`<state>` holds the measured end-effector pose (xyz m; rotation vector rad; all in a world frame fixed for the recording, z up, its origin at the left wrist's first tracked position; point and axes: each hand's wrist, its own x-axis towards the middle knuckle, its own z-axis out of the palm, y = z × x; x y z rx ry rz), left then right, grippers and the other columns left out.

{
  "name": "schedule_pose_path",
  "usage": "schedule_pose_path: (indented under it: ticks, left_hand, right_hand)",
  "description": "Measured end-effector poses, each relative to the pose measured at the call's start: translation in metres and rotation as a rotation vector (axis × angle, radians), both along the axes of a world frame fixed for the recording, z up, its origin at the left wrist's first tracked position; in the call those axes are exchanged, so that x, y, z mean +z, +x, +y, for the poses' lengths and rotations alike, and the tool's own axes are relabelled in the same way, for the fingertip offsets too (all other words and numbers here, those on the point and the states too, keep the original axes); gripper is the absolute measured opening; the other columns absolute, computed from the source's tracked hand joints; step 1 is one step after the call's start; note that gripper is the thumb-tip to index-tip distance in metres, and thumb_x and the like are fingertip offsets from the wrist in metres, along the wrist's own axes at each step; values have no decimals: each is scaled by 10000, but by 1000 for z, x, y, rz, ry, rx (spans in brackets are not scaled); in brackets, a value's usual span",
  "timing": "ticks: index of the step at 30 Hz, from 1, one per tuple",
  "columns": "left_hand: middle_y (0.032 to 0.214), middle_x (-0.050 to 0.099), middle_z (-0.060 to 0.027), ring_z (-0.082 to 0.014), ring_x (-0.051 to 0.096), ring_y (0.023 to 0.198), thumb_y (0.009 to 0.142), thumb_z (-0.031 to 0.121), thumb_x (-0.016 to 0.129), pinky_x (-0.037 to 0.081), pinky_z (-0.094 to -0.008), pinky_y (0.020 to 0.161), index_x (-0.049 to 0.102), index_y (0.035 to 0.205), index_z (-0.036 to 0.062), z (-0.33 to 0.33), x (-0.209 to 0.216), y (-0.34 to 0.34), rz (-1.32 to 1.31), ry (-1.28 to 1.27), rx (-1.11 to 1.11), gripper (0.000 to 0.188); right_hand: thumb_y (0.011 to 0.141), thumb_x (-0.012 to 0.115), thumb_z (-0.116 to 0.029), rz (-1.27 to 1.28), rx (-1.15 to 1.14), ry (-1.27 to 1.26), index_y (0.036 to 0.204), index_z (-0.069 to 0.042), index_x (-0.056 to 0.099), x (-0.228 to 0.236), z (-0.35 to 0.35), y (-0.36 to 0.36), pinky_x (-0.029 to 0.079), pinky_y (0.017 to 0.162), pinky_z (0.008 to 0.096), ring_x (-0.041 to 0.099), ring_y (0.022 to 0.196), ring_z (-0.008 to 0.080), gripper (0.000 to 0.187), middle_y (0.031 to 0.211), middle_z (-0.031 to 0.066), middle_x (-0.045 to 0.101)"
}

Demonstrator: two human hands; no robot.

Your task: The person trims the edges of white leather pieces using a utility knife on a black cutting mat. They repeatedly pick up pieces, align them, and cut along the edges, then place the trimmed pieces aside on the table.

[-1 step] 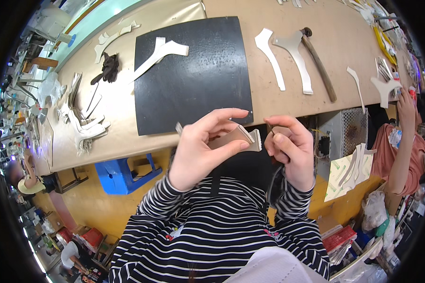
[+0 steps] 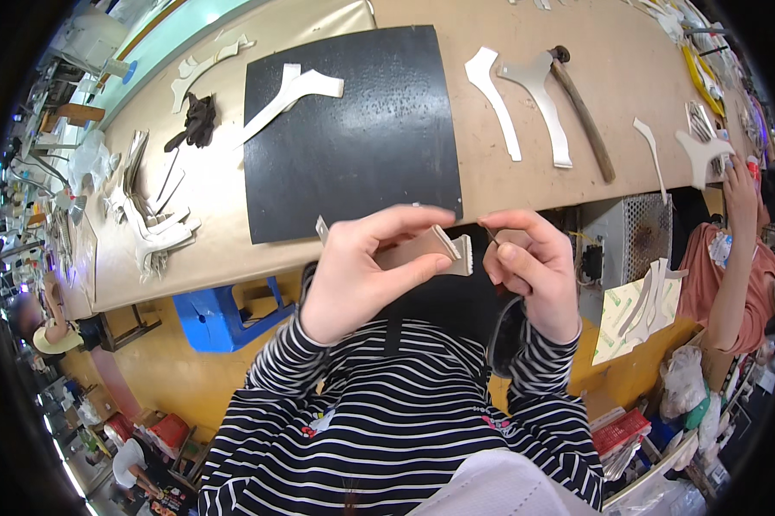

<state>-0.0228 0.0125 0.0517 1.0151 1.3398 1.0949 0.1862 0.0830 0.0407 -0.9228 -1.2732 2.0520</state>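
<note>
Over the near edge of the table, my left hand [image 2: 340, 279] grips a beige strap-like piece [image 2: 418, 248], folded so that two pale, ridged ends face right. Its thumb presses on the near side and the fingers curl over the far side. A narrow end of the piece sticks out behind this hand. Just to the right, apart from those ends, my right hand [image 2: 538, 279] is closed in a pinch. Between its thumb and forefinger sits a thin dark sliver [image 2: 491, 234], too small to name. Beyond my hands lies a black board [image 2: 353, 163] with white Y-shaped pieces [image 2: 310, 86] on it.
Right of the board lie more Y-shaped pieces [image 2: 538, 95] and a wooden-handled hammer [image 2: 585, 120]. Left are a dark crumpled cloth [image 2: 200, 120] and stacked pieces [image 2: 155, 236]. A blue stool [image 2: 211, 322] stands below. A co-worker's hand [image 2: 738, 189] touches a white piece at right.
My left hand and the beige piece have shifted slightly left and down. The right hand keeps its pinch. The co-worker's white piece has moved slightly at the right.
</note>
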Motion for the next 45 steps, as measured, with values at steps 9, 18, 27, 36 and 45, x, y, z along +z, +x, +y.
schedule_pose_path:
  ticks: [9, 18, 27, 36, 45]
  left_hand:
    - [836, 725, -55, -99, 691, 786, 785, 23, 745, 535, -225, 729, 714, 951, 2, 8, 6, -18, 194, 25, -273, 170]
    - [853, 748, -65, -113, 715, 802, 783, 9, 723, 538, -226, 728, 713, 951, 24, 6, 4, -21, 186, 20, -345, 169]
    - [846, 748, -65, -102, 711, 793, 781, 24, 726, 534, -222, 725, 704, 943, 25, 8, 7, -23, 146, -27, -400, 164]
    - [855, 748, -61, -104, 714, 808, 778, 14, 737, 541, -218, 738, 708, 952, 8, 8, 6, -27, 118, -29, -460, 176]
    - [818, 747, -55, -90, 711, 781, 782, 13, 740, 540, -212, 720, 711, 955, 7, 9, 1, -38, 72, -43, -431, 175]
  right_hand:
    - [953, 608, -99, -137, 335, -66, 1183, 17, 630, 3, 9, 4, 401, 591, 204, 518, 634, 41, 258, 695, -8, 599]
    - [920, 614, -44, -192, 413, -36, 1117, 40, 634, 6, 13, 5, 402, 596, 205, 518, 625, 50, 215, 696, 1, 585]
    - [917, 637, -54, -139, 458, -108, 1068, 48, 634, 4, 16, 3, 377, 560, 207, 496, 601, 48, 182, 713, 6, 591]
    - [899, 667, -54, -45, 469, -271, 1053, 42, 641, -2, 13, 2, 343, 528, 204, 464, 589, 41, 183, 737, 5, 584]
    - [895, 663, -29, -20, 511, -391, 1058, 28, 625, -12, 21, -13, 328, 525, 192, 449, 587, 30, 177, 738, -8, 569]
